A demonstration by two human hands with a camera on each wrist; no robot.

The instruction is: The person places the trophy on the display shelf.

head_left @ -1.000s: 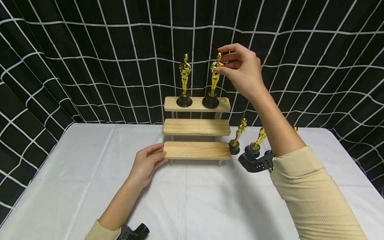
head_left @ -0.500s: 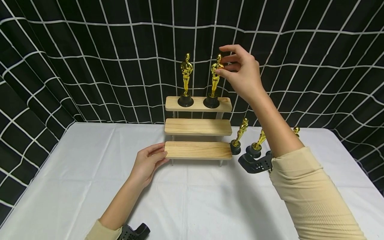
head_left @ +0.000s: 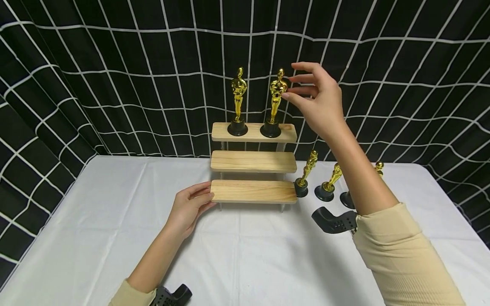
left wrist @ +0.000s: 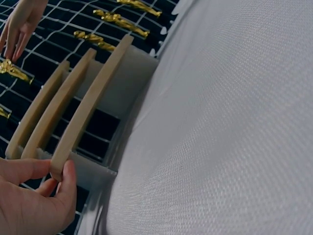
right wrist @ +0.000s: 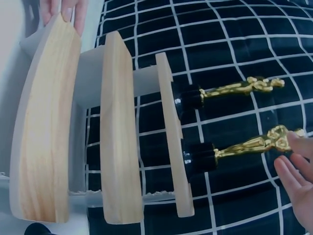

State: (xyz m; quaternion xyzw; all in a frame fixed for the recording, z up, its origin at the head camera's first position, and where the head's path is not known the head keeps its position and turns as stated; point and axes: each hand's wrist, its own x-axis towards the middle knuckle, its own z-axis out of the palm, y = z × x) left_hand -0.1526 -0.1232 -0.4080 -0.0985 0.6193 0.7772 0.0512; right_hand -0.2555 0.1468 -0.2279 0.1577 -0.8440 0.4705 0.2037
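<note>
A three-tier wooden display stand (head_left: 254, 192) rises in steps on the table. My left hand (head_left: 190, 208) pinches the left end of its lowest board, thumb on one face and fingers on the other, as the left wrist view also shows. Two gold trophy statuettes with black round bases stand upright on the top board: a left statuette (head_left: 238, 95) and a right statuette (head_left: 275, 100). Beside the right one is my right hand (head_left: 319, 95), its fingers loosely bent and spread, thumb tip right at the figure's side. In the right wrist view, that thumb (right wrist: 299, 144) overlaps the figure's upper body.
Right of the stand, several more gold statuettes are on the white tablecloth (head_left: 237, 263): a near one (head_left: 306, 172), a middle one (head_left: 327, 185) and one partly behind the right forearm (head_left: 346, 199). A black curtain with white grid lines (head_left: 160, 85) hangs behind.
My right hand has loosened from the right statuette and shifted a little to the right, leaving the statuette standing on the top board. The left hand keeps its grip on the lowest board.
</note>
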